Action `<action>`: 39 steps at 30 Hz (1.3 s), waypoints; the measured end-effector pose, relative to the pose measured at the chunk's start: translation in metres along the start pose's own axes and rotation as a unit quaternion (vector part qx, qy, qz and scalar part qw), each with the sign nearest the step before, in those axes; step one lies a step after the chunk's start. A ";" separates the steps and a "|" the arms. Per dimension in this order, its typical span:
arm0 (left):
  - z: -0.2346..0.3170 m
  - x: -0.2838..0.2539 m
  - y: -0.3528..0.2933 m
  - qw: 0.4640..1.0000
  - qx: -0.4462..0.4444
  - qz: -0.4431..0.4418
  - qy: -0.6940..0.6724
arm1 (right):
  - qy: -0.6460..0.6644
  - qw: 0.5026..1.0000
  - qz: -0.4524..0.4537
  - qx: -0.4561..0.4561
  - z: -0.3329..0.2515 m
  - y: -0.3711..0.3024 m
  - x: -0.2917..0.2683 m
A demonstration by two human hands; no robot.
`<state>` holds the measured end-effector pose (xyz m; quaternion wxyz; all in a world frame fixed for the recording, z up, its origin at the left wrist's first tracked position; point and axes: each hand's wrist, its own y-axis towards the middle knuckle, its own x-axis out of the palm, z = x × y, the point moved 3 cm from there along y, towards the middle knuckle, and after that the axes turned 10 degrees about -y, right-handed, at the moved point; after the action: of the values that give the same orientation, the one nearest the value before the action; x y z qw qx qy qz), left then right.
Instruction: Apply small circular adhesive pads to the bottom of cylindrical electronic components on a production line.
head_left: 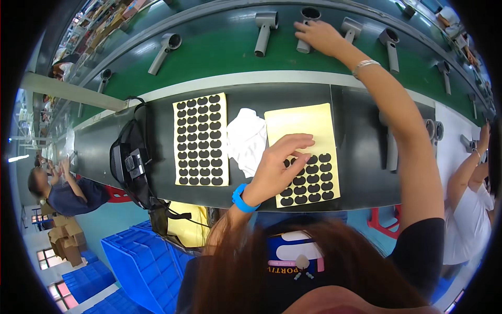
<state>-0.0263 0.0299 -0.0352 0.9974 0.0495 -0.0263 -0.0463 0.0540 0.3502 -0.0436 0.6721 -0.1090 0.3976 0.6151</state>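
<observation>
Beneath the right hand (320, 37), the midsection of a grey ring-headed part (303, 47) is being hidden; whether it is being pinched cannot be told. Beneath the left hand (279, 165), whose thumb and forefinger are being held apart, some black stickers (312, 188) on a yellow sheet (300, 121) are being covered. Below the left hand, printed lettering (294, 269) on a dark shirt (420, 254) is being partly overhung by hair (235, 285).

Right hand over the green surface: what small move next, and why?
Perhaps curl the right hand round the nearest grey part on the green surface: the hand overlaps it in view, though contact is unclear, while the left hand is over the yellow sheet.
</observation>
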 end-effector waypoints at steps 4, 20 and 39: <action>0.013 -0.009 -0.005 0.985 0.106 0.108 0.080 | 0.055 0.996 -0.072 -0.010 -0.012 0.008 -0.024; 0.044 -0.040 -0.021 0.967 0.040 0.198 -0.154 | 0.435 0.808 -0.054 0.394 -0.135 -0.159 -0.206; -0.048 0.022 0.004 0.909 -0.224 0.098 -0.337 | 0.545 0.672 -0.049 0.499 -0.154 -0.184 -0.224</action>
<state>-0.0012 0.0363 -0.0818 0.9137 -0.1968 -0.3541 0.0333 0.1765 0.0461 -0.0582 0.3199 -0.0927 0.9349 0.1228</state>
